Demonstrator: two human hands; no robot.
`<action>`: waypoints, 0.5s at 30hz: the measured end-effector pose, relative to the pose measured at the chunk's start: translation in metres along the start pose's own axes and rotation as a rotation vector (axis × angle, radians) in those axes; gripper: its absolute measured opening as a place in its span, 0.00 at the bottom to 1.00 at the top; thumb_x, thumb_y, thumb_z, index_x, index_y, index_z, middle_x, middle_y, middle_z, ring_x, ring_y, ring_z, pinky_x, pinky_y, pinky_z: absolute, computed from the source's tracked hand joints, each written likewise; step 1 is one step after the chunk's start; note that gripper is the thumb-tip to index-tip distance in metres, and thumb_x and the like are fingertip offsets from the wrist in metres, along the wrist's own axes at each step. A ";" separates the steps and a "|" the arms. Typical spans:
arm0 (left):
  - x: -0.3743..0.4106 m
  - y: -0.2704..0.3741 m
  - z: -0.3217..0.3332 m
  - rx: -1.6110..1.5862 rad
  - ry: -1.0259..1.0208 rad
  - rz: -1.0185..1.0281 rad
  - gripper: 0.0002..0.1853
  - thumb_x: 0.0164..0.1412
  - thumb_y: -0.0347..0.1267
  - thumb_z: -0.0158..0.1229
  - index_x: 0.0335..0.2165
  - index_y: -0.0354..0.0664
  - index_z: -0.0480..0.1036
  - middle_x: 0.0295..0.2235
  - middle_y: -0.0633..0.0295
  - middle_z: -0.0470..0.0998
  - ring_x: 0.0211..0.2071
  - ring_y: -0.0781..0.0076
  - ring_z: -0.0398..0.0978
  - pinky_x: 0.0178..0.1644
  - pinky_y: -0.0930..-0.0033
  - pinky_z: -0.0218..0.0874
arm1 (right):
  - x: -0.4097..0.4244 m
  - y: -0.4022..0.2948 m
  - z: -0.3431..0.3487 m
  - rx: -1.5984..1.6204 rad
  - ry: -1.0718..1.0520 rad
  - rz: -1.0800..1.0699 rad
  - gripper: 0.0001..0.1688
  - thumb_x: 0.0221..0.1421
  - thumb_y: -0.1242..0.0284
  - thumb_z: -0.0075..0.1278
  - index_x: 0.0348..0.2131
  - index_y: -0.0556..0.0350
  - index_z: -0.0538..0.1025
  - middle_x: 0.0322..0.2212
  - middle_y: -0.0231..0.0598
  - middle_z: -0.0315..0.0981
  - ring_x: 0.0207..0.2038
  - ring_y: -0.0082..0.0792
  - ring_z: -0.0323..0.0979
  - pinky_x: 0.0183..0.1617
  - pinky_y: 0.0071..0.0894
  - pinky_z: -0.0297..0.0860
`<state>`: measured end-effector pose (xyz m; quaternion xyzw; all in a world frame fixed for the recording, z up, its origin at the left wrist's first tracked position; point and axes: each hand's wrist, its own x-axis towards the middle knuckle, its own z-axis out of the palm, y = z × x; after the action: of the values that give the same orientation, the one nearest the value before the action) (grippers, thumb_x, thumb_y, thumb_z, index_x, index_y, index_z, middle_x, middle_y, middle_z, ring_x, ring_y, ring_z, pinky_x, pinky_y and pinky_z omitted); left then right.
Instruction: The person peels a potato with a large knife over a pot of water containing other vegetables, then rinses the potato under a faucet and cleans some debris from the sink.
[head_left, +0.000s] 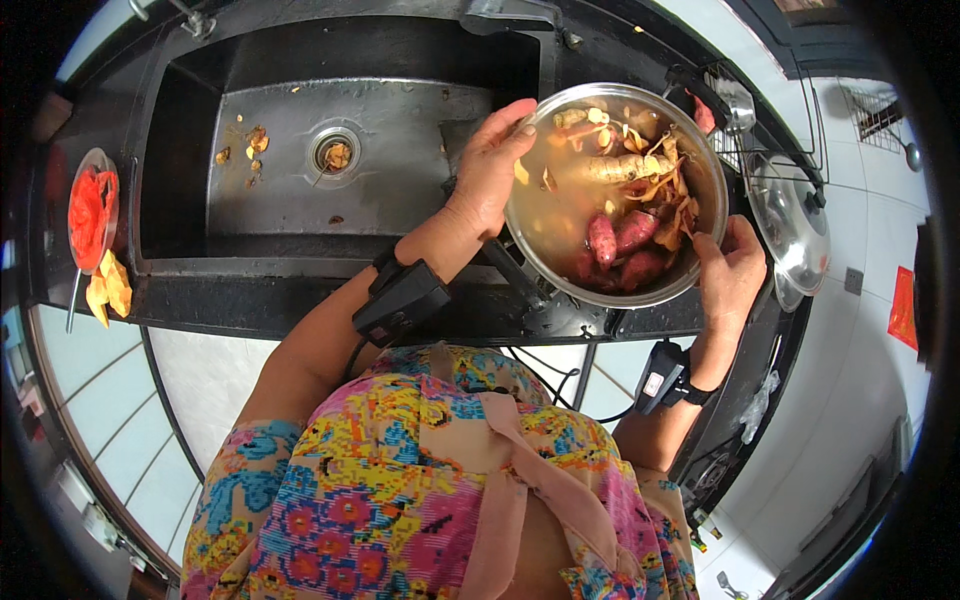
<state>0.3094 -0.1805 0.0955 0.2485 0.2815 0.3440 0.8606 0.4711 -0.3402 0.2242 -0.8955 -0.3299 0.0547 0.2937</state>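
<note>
A round stainless-steel pot (553, 279) holds cloudy water, several red-skinned sweet potatoes (636, 231), a pale knobbly root (622, 168) and brown scraps. My left hand (491, 161) is at the pot's left rim, its thumb and fingers close together there; part of its hold is hidden. At the right rim is my right hand (731, 262), its thumb and forefinger pinching a strip of brown peel (686, 225) at the inner wall. The pot is beside the right end of the dark sink, with one black handle pointing to the lower left and another to the upper right.
The sink (285, 202) has scraps around and in its drain (335, 155). On the left stand a bowl with a red plastic bag (93, 214) and peeled yellow pieces (110, 289). A glass lid (795, 225) and a wire rack (784, 142) are right of the pot.
</note>
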 end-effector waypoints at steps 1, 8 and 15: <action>0.000 0.001 0.003 0.019 -0.003 0.008 0.19 0.59 0.26 0.48 0.50 0.37 0.63 0.46 0.59 0.69 0.47 0.72 0.66 0.52 0.71 0.56 | 0.001 0.008 0.000 0.027 -0.011 0.020 0.06 0.38 0.79 0.50 0.24 0.63 0.71 0.17 0.33 0.67 0.22 0.19 0.61 0.28 0.21 0.62; 0.000 0.000 0.019 0.158 -0.067 0.165 0.25 0.53 0.15 0.42 0.51 0.35 0.61 0.50 0.53 0.65 0.51 0.65 0.64 0.56 0.68 0.54 | 0.024 0.067 0.004 -0.084 0.002 0.046 0.11 0.39 0.72 0.53 0.25 0.61 0.74 0.17 0.41 0.70 0.21 0.27 0.67 0.29 0.28 0.65; 0.001 0.004 0.013 -0.218 0.122 -0.089 0.25 0.51 0.12 0.41 0.49 0.33 0.59 0.45 0.50 0.66 0.50 0.56 0.65 0.52 0.59 0.61 | 0.041 0.103 0.012 -0.135 -0.041 0.090 0.12 0.39 0.69 0.55 0.25 0.59 0.75 0.19 0.44 0.73 0.23 0.37 0.72 0.31 0.32 0.67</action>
<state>0.3164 -0.1807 0.1068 0.1196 0.3050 0.3483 0.8783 0.5571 -0.3709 0.1602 -0.9259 -0.2982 0.0639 0.2230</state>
